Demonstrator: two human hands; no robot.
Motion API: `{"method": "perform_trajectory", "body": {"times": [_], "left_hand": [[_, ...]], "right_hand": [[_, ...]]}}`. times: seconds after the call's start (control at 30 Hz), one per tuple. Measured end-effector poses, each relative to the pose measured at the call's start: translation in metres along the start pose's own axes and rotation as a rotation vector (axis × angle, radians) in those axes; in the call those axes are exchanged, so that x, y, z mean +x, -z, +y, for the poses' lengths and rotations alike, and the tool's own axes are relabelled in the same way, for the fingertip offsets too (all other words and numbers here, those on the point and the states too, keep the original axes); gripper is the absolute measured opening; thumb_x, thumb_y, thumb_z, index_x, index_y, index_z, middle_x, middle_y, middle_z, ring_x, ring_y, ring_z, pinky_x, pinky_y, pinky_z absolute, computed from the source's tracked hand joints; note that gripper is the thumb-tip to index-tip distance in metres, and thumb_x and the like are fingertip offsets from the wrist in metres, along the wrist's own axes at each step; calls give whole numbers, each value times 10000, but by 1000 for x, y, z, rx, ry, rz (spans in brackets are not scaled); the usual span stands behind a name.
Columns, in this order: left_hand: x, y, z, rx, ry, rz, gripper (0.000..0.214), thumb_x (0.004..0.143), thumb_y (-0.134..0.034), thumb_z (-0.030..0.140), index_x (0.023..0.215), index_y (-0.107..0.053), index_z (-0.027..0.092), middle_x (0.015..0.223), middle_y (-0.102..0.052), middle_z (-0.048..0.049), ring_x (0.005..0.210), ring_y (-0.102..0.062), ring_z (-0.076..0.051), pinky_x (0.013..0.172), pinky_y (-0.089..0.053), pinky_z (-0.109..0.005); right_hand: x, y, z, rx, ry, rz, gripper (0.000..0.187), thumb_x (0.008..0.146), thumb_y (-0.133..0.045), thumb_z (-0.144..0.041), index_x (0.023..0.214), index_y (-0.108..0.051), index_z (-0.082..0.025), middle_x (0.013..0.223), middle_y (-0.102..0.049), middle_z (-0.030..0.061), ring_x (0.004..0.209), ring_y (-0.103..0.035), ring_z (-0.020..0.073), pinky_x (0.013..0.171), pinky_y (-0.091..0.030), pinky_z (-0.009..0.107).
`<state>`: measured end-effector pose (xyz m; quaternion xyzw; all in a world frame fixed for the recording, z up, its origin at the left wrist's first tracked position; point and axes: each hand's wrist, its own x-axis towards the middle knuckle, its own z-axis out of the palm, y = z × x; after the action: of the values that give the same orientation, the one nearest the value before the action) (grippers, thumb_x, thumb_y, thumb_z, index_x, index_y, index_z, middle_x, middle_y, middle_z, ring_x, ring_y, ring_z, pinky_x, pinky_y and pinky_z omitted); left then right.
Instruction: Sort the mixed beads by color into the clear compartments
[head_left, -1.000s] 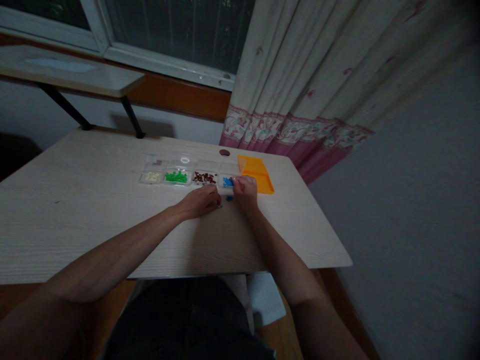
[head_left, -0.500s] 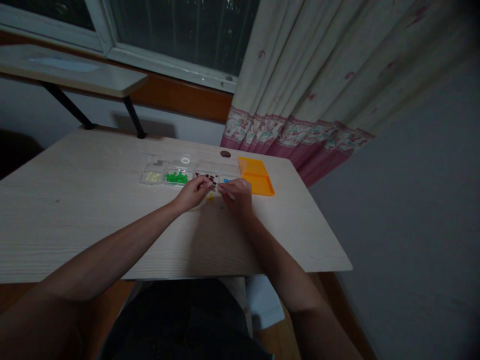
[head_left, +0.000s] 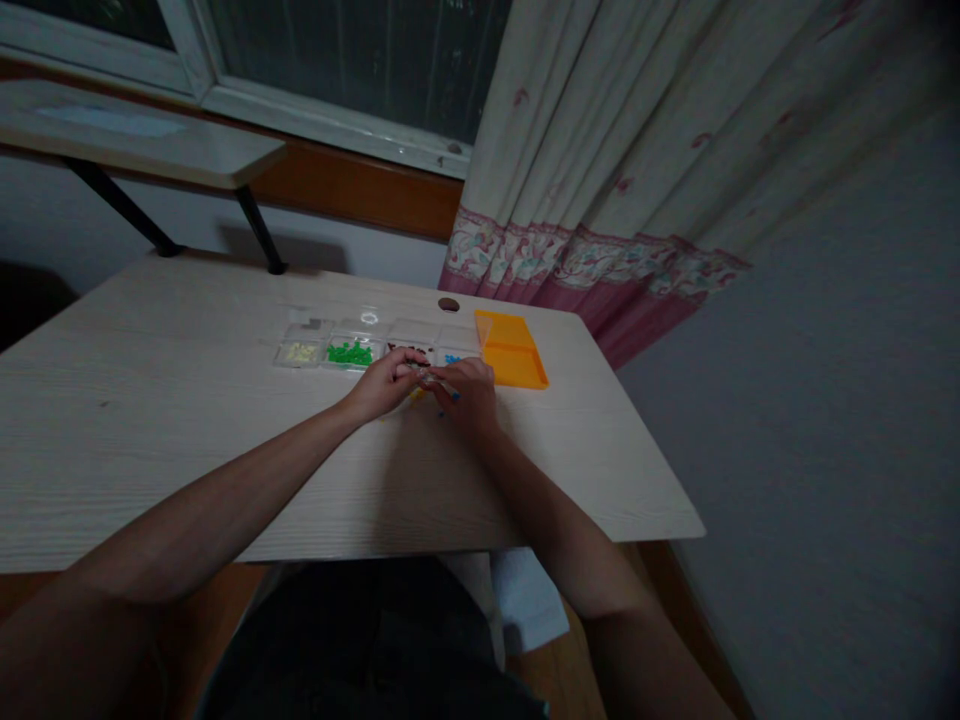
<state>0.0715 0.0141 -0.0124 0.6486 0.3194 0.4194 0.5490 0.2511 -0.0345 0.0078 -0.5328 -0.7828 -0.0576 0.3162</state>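
Note:
Fingertips almost together, my left hand (head_left: 384, 383) and my right hand (head_left: 470, 392) meet over the front of a row of small clear boxes. A slim, pale pen-like stick (head_left: 442, 383) with a blue end lies in my right fingers, its other end reaching my left fingertips. My left fingers are pinched; what they hold is too small to make out. Just behind the hands are a box of dark brown pieces (head_left: 420, 354) and a box of blue pieces (head_left: 453, 359), both partly covered. Small yellow pieces (head_left: 417, 396) lie on the table below my fingers.
Left of my hands stand boxes of green pieces (head_left: 349, 353) and pale yellow pieces (head_left: 301, 353). An open orange case (head_left: 517, 366) lies to the right. The wooden table (head_left: 315, 500) has a round hole (head_left: 448, 304) near its back edge. A raised shelf (head_left: 150, 140) stands back left.
My hands have come closer together. The stick in my right hand has turned, and its blue end now shows. The view has shifted slightly.

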Motion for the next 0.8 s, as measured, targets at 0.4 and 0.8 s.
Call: {"method": "perform_trajectory", "body": {"times": [0.4,0.8], "left_hand": [[-1,1,0,59,-85,-69,362,863,-577,420,1109,-523,161,845,-720,-35,791,-698,-172,707,-500,-269],[-4,1,4,225,-167,-80,337,901,-530,426,1102,-572,158,791,-669,-24,681,-609,-131,630,-422,-227]], "right_hand": [[2,2,-1,92,-12,-31,314,931,-539,-473,891,-751,-245,870,-713,29,895,-550,184,838,-343,326],[7,-6,45,82,-205,177,173,902,-615,-320,854,-741,-212,870,-710,48,895,-574,199,870,-387,339]]}}
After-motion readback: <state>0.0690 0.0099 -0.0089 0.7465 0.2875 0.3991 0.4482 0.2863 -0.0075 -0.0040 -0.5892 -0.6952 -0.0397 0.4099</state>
